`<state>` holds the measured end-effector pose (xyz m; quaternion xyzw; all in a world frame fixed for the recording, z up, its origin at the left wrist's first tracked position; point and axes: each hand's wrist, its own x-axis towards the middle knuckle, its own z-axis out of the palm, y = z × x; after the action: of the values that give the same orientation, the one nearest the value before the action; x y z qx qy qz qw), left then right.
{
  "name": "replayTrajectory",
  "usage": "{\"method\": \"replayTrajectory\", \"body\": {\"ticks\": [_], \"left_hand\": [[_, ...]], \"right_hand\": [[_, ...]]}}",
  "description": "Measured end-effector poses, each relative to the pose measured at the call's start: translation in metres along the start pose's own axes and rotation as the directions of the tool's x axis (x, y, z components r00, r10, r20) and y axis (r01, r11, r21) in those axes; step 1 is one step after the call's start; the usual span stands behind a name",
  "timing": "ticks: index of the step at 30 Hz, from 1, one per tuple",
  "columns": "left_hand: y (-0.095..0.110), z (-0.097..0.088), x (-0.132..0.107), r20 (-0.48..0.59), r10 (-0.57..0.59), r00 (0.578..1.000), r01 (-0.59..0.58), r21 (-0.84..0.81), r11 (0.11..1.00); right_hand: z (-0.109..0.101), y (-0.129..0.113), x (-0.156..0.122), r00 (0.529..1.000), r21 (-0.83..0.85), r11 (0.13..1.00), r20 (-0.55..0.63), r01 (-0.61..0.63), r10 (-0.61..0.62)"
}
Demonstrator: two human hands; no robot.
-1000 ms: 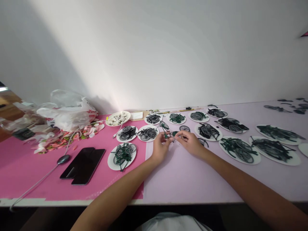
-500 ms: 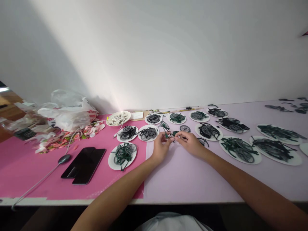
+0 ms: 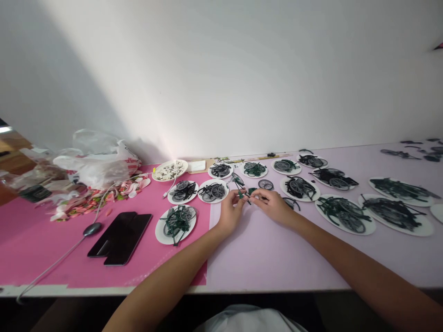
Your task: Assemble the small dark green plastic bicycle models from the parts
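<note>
My left hand (image 3: 231, 211) pinches a small dark green model bicycle (image 3: 241, 194) above the lilac half of the table. A spoked wheel (image 3: 237, 180) sticks up from it beyond the fingers. Close against it, my right hand (image 3: 273, 205) has its thumb and fingers closed on the same model; the fingers hide the exact grip. Just behind the right hand a loose wheel (image 3: 266, 185) lies on the table. A curved dark part (image 3: 291, 203) is partly covered by that hand. White plates of black wheels and frames (image 3: 213, 191) and of green parts (image 3: 176, 224) stand around.
Two black phones (image 3: 121, 237) lie on the pink side, beside a grey cable (image 3: 62, 262) with an oval piece (image 3: 92, 228). Behind are a bowl of small pale pieces (image 3: 170, 170), plastic bags (image 3: 98, 161) and pink petals (image 3: 104, 198). More plates of parts (image 3: 345, 215) stand to the right.
Both hands stay in nearly the same place. The fingers have shifted slightly around the model, and a little more of a dark part shows between them.
</note>
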<state>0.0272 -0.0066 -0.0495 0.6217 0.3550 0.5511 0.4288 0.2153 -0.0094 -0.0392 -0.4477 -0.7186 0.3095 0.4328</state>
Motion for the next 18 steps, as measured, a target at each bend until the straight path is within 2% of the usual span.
{"method": "replayTrajectory", "body": {"ticks": [18], "left_hand": [[-0.0037,0.0005,0.0009,-0.003,-0.009,1.0,0.009,0.004,1.0]], "right_hand": [[0.0005,0.0012,-0.0004,1.0,0.011,1.0,0.021,0.001,-0.002]]}}
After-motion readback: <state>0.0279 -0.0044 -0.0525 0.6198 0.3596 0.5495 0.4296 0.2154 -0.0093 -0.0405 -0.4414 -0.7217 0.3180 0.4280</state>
